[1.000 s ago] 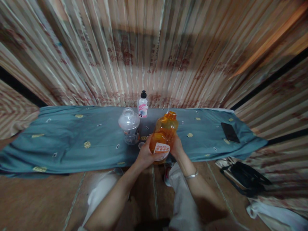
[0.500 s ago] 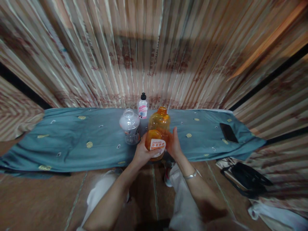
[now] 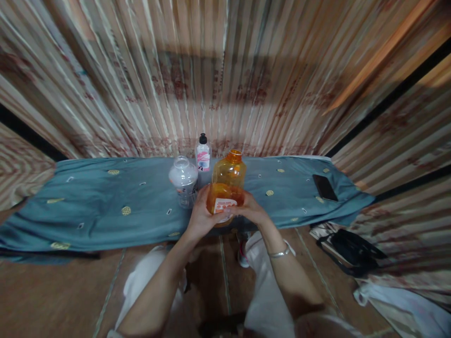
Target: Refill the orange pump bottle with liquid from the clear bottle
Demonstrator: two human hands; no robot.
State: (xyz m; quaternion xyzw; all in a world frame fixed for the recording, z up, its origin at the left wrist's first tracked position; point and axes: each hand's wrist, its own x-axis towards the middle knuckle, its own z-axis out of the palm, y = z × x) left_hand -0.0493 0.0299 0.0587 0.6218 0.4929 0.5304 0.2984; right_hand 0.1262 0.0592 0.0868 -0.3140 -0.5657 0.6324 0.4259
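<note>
Between my two hands is an amber see-through bottle (image 3: 229, 173) with a white and orange label on the side toward me and no cap on its neck. My left hand (image 3: 202, 213) wraps round its left side, low down. My right hand (image 3: 249, 207) grips the right side, fingers over the label's edge. To the left of it stands a clear, empty-looking bottle (image 3: 183, 180), also uncapped. Behind the two is a small clear bottle (image 3: 203, 155) with a black cap and a pink label.
A teal patterned cloth (image 3: 102, 202) covers the long table. A dark phone (image 3: 324, 187) lies toward its right end. Pleated curtains (image 3: 197, 80) hang right behind the table. On the floor at the right is a black bag (image 3: 357, 249).
My right hand has gone from spread fingers at the bottle's right side to closed on it, its fingers now across the front. The view has shifted slightly.
</note>
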